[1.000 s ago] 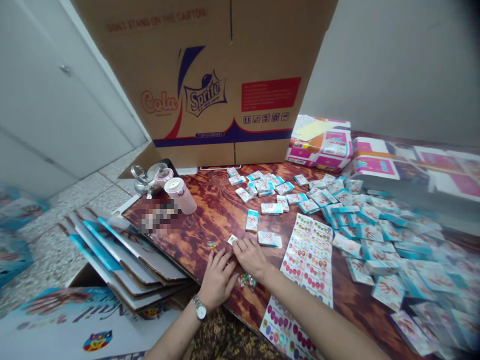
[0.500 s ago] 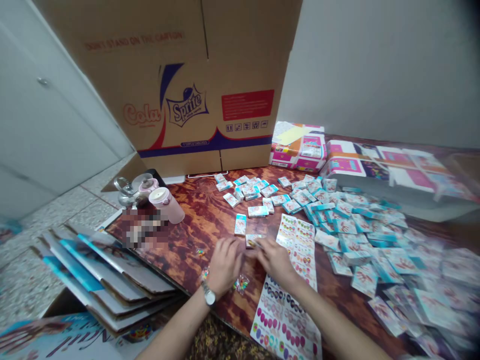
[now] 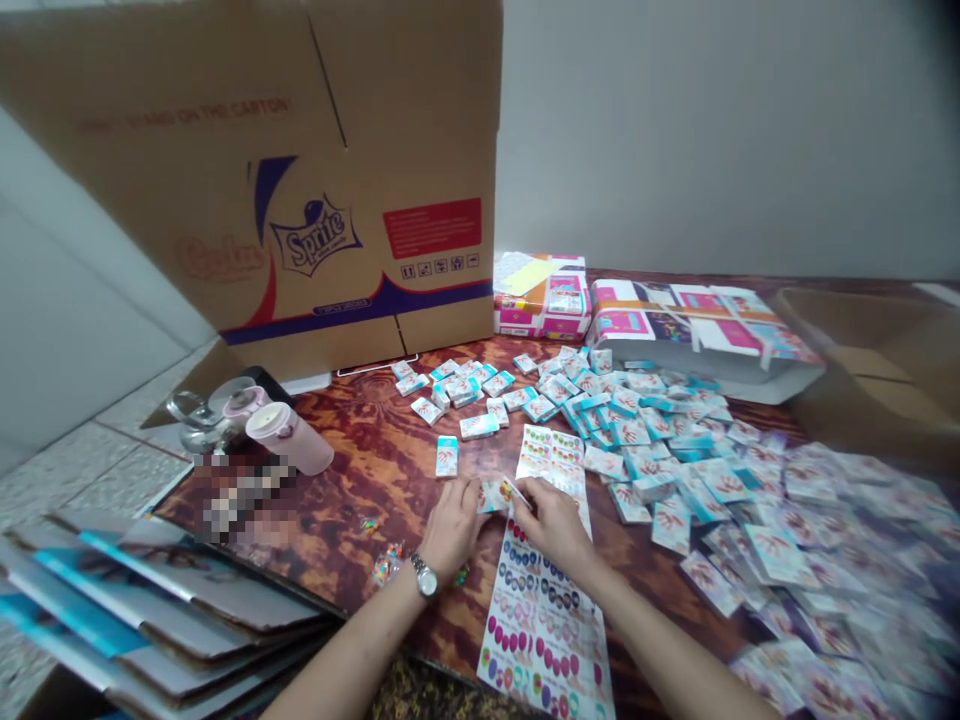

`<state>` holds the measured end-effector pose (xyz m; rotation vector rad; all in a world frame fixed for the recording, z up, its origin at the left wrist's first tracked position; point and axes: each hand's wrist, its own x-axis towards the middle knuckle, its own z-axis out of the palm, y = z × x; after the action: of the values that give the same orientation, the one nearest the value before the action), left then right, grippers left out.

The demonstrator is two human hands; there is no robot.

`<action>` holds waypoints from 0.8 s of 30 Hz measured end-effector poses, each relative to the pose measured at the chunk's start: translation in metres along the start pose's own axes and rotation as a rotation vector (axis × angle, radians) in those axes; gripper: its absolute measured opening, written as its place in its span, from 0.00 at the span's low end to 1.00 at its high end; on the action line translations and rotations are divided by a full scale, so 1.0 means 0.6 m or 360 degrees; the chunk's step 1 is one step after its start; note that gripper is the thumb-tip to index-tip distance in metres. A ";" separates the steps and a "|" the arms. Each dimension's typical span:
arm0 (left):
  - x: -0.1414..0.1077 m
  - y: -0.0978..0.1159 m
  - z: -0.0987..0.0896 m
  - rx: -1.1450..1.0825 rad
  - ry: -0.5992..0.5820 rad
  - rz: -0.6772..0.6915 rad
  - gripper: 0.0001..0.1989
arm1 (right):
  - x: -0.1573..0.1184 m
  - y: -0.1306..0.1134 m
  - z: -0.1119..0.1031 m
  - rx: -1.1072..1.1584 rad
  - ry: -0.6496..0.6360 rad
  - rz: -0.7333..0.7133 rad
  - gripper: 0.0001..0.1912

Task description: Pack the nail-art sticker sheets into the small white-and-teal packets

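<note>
My left hand [image 3: 450, 530], with a metal wristwatch [image 3: 426, 578], is closed round one end of a small white and light-blue box [image 3: 491, 497]. Opposite it, my right hand [image 3: 555, 528] pinches a small flat piece with bright colours [image 3: 509, 490] at the box's other end; what kind it is, I cannot tell. Under my right hand lies a long sheet of nail stickers [image 3: 546, 640]. A clear packet of colourful bits [image 3: 388, 565] rests left of my left wrist, and a smaller one [image 3: 370, 524] lies farther off. Another small box [image 3: 447, 457] lies flat just beyond my left hand.
Many like boxes [image 3: 637, 430] are heaped to the right. A large carton [image 3: 322, 240] stands behind, with pink-and-white packages [image 3: 540, 300] beside it. A pink tumbler [image 3: 292, 440] is at left. Folded printed cardboard [image 3: 172, 600] is stacked by the table's left edge. An open carton [image 3: 870, 370] sits far right.
The camera has turned to the right, so the scene shifts left. The small box between my hands now tilts toward my right hand, and the colourful piece in my right fingers shows more clearly.
</note>
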<state>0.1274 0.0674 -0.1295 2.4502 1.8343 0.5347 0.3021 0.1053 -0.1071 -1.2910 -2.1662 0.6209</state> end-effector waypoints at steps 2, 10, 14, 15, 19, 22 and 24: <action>-0.014 0.007 -0.006 -0.0127 0.0086 -0.0051 0.20 | 0.000 -0.008 0.007 -0.0019 0.0005 -0.0019 0.07; -0.040 0.006 -0.027 0.0107 0.0093 0.0228 0.21 | 0.018 0.002 -0.012 0.0756 -0.0806 0.0278 0.05; -0.047 0.010 -0.042 0.0141 -0.0084 0.0429 0.21 | 0.024 0.019 -0.018 0.0827 -0.0992 0.0278 0.02; -0.048 0.012 -0.044 0.0116 -0.0100 0.0440 0.21 | 0.023 0.020 -0.016 0.0831 -0.0979 0.0283 0.01; -0.051 0.021 -0.046 -0.0111 -0.0072 0.0318 0.19 | 0.008 0.013 -0.005 0.0820 -0.0701 0.0275 0.11; -0.052 0.025 -0.047 -0.0252 -0.0129 0.0246 0.20 | -0.006 0.003 0.001 0.0784 -0.0575 0.0222 0.14; -0.051 0.025 -0.049 -0.0267 -0.0169 0.0266 0.20 | -0.013 -0.002 0.003 0.0724 -0.0538 0.0202 0.13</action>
<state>0.1252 0.0288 -0.1061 2.4797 1.4908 0.5314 0.3028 0.0976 -0.1093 -1.1366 -2.0308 1.3781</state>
